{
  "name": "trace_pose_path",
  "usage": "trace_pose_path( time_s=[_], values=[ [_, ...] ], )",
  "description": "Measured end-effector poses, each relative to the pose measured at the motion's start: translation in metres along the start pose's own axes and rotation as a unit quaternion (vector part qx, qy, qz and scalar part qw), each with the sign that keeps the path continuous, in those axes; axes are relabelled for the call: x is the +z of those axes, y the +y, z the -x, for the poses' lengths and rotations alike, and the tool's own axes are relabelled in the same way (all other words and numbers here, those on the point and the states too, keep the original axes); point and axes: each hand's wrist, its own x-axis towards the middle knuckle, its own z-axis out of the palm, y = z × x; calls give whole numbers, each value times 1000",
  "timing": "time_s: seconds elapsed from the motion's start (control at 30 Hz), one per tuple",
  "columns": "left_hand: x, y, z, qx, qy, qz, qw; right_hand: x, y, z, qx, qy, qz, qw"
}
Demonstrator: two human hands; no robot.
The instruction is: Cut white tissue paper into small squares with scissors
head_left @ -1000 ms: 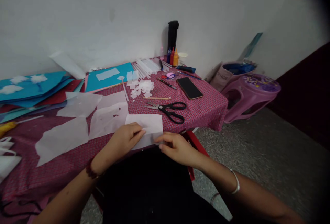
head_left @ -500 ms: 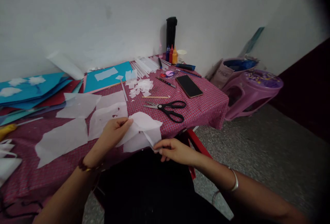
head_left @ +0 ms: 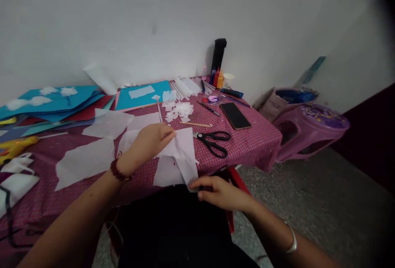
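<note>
A thin white sheet of paper (head_left: 185,146), creased and partly folded, is stretched between my hands at the table's near edge. My left hand (head_left: 151,138) pinches its upper edge between thumb and fingers. At the lower right corner, my right hand (head_left: 219,192) has its index finger on the paper and its thumb just below, the fingers closed lightly about the edge. Another white piece (head_left: 168,172) lies underneath. Black-handled scissors (head_left: 212,138) rest just right of the sheet, their blades partly hidden by it.
Small paper scraps (head_left: 180,111), a thin wooden stick (head_left: 196,124) and a phone (head_left: 235,116) lie beyond. Larger white sheets (head_left: 86,161), blue card (head_left: 123,100) and a yellow glue gun (head_left: 18,146) are to the left. Paint bottles (head_left: 219,79) stand by the wall; a pink stool (head_left: 308,136) is right.
The view has shifted, so the table appears lower and further right. My left hand has lifted and turned the sheet's upper edge, which now covers the scissor tips. My right hand stays at the lower corner.
</note>
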Motion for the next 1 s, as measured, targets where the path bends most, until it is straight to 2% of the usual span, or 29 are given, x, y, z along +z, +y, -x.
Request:
trace_pose_path(
  time_s=[0.07, 0.17, 0.3, 0.47, 0.57, 0.67, 0.7, 0.77, 0.87, 1.0],
  values=[
    [-4, 6, -8, 37, -5, 12, 999, -14, -9, 9, -44, 10, 60, 997],
    [-11, 14, -11, 43, 4, 22, 999, -27, -21, 20, -58, 36, 65, 996],
    [-18, 21, -2, 22, 25, 26, 999, -23, -26, 14, -78, 14, 38, 996],
    [-18, 32, 28, 20, 23, 75, 997, -12, -23, -16, -67, 113, 17, 991],
    [-16, 36, 51, 22, -44, 141, 989, -8, -27, -24, -76, 165, 10, 983],
    [-11, 31, 64, 34, -185, 227, 956, -4, -35, -20, -106, 177, 89, 975],
    [-8, 29, 65, 26, -210, 236, 948, -2, -38, -18, -111, 177, 119, 971],
    [-1, 26, 58, -12, -198, 218, 956, 2, -42, -14, -107, 182, 180, 961],
    [9, 35, 43, -61, -130, 171, 975, 7, -43, -11, -77, 174, 259, 947],
    [19, 59, 35, -53, -127, 129, 982, 9, -38, -12, -63, 158, 328, 929]
  ],
)
